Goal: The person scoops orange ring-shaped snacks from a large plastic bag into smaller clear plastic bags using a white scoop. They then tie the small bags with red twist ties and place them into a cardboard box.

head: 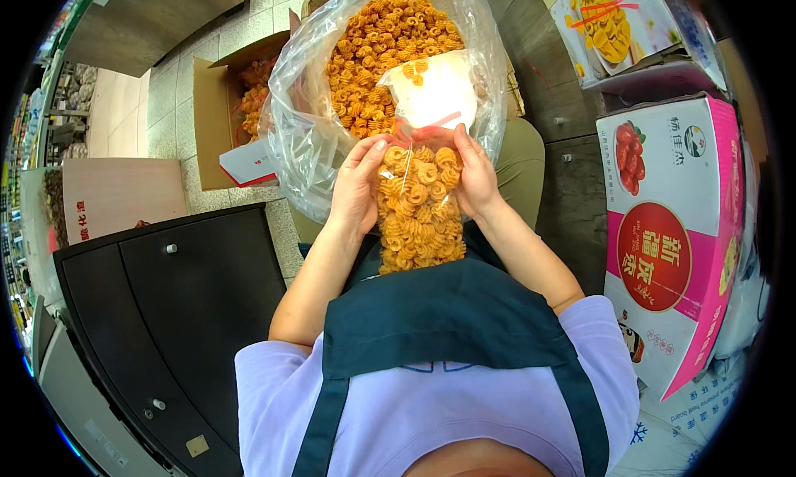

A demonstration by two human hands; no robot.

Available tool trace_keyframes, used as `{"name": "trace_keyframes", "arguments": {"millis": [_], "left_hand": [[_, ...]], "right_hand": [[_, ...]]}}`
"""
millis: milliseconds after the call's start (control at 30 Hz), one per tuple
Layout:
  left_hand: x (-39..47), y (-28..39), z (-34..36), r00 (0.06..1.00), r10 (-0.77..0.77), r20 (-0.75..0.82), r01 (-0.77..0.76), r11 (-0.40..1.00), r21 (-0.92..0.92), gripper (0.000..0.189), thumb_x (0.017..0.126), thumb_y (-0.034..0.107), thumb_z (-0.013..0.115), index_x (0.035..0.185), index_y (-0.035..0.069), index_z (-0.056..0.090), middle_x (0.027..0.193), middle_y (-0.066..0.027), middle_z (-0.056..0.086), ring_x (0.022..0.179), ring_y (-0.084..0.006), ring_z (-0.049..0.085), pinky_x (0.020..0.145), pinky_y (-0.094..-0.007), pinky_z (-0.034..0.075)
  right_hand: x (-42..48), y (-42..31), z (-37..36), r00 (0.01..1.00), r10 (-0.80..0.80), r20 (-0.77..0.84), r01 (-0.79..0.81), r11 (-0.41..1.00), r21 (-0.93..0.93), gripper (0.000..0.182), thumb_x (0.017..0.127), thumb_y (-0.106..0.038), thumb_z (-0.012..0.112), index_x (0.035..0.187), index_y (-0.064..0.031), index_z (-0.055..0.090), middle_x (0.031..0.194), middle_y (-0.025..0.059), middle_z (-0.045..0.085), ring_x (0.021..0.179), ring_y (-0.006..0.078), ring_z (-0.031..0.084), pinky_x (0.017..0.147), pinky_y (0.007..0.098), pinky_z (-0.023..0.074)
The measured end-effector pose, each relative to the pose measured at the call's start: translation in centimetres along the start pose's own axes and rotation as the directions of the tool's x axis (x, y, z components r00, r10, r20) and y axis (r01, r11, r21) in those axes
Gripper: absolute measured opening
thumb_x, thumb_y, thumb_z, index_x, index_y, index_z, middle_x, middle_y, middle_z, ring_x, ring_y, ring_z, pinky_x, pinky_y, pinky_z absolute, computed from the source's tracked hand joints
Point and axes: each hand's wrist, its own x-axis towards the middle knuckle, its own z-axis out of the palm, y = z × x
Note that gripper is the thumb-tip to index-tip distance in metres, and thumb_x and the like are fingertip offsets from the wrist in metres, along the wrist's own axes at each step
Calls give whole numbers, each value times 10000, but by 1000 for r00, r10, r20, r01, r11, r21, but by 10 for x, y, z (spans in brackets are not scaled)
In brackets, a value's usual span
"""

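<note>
A clear plastic bag [423,215] full of ridged, spiral snack pieces hangs upright in front of my apron. My left hand [360,181] grips its upper left corner, and my right hand [476,175] pinches the upper right one. A red band and a thin white strand show at the bag's top. Just beyond it, a large clear plastic liner bag [298,104] lies wide open around a heap of the same orange-brown snacks [367,60]. On that heap rests a white scoop-like object [435,97], overexposed, with a few pieces on it.
An opened cardboard box [214,116] with bagged snacks stands on the tiled floor at the left. Black cabinets [193,290] flank me at lower left. On the right are a pink and white printed carton [659,228] and another food carton [615,29].
</note>
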Motion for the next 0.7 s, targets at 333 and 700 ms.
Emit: {"name": "trace_keyframes", "arguments": {"millis": [333, 700], "left_hand": [[10, -2, -5, 998, 29, -46, -21, 986, 165, 148, 1004, 178, 585, 1013, 31, 607, 957, -46, 673, 845, -118, 646, 751, -264, 537], [-3, -1, 5, 983, 185, -18, -185, 981, -50, 200, 1011, 263, 576, 1033, 65, 600, 992, -31, 659, 911, -104, 594, 839, -253, 478]], "right_hand": [[-2, 7, -6, 994, -59, 89, 69, 990, -119, 482, 1082, -369, 373, 1111, 36, 632, 1179, 151, 652, 1080, 189, 632, 973, 332, 498], [-5, 1, -13, 999, -14, 33, 12, 998, 68, 607, 1082, -447, 269, 1113, 41, 630, 1137, 160, 672, 1082, 227, 638, 969, 372, 514]]}}
